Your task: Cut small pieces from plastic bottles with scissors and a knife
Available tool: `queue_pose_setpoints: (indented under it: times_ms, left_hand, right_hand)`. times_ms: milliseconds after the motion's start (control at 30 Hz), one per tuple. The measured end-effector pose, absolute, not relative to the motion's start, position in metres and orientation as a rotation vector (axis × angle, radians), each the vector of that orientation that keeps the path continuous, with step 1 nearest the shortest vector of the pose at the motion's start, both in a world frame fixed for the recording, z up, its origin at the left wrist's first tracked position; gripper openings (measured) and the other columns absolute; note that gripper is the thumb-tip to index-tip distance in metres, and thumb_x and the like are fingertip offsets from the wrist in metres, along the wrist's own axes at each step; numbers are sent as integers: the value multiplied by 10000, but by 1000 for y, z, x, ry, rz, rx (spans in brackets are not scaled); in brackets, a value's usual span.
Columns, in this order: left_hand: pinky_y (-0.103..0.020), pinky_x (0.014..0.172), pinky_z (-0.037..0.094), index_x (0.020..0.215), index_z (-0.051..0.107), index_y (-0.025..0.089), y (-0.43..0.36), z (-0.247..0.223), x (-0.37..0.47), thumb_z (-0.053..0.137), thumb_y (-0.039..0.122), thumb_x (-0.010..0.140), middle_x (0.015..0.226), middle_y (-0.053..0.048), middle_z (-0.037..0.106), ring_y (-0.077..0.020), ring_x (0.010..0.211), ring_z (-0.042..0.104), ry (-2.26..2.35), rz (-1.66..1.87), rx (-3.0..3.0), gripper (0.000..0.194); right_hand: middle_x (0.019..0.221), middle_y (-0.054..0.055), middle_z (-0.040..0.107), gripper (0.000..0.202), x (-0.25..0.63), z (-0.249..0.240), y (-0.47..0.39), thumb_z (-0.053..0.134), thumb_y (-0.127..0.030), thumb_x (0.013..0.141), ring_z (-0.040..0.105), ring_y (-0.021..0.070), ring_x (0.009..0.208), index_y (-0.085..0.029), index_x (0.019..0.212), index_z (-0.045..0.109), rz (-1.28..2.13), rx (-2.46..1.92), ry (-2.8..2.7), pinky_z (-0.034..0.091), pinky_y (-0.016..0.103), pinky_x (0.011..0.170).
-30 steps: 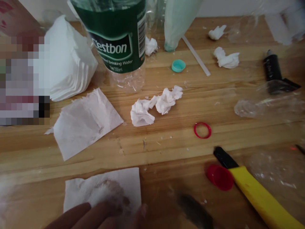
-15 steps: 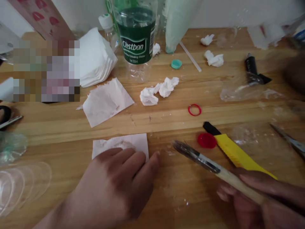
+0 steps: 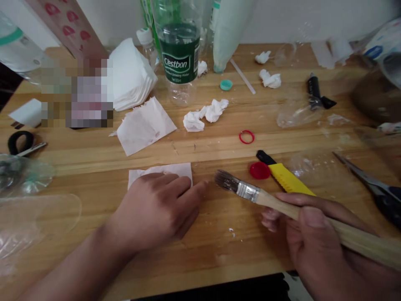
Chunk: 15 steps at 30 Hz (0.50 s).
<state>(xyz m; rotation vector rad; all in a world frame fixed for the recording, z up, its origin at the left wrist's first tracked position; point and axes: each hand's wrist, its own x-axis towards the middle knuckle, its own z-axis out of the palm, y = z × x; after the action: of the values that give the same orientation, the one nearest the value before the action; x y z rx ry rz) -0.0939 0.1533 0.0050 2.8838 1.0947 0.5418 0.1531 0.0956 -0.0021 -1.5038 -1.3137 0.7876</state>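
My right hand [image 3: 322, 242] grips the wooden handle of a paintbrush [image 3: 275, 205], its dark bristles pointing left above the table. Over a white paper napkin [image 3: 175, 168] rests my left hand [image 3: 159, 205], back up and fingers curled, the index finger reaching furthest right. Its fingertips and anything beneath them are hidden. A gap separates the bristles from that index finger. Behind the brush lie a red bottle cap [image 3: 260, 170] and a yellow utility knife [image 3: 291, 177], partly covered by my right hand.
A Cestbon water bottle [image 3: 180, 62] stands at the back beside a napkin stack [image 3: 130, 79]. Crumpled tissues [image 3: 205, 115], a torn napkin [image 3: 145, 125] and a red ring [image 3: 247, 136] lie mid-table. Scissors [image 3: 372, 179] are at right; clear plastic [image 3: 34, 225] is at left.
The view has shifted, showing the table's front edge. The paintbrush has turned so its bristles and metal band show broadly. My left hand stays over the napkin.
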Motion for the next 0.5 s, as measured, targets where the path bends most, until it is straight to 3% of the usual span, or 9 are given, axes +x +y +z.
queue_pose_setpoints:
  times_ms: [500]
  left_hand:
    - [-275,446,373,1042,679,146,152,5,-89,478,153,936,613,33,579,-123,492,511,1057,511,2902,227]
  right_hand:
    - [742,-13,744,134,145,-2,104,648,-335,918,701,110,581,-282,991,747,834,-1503,-1294,597,145,553]
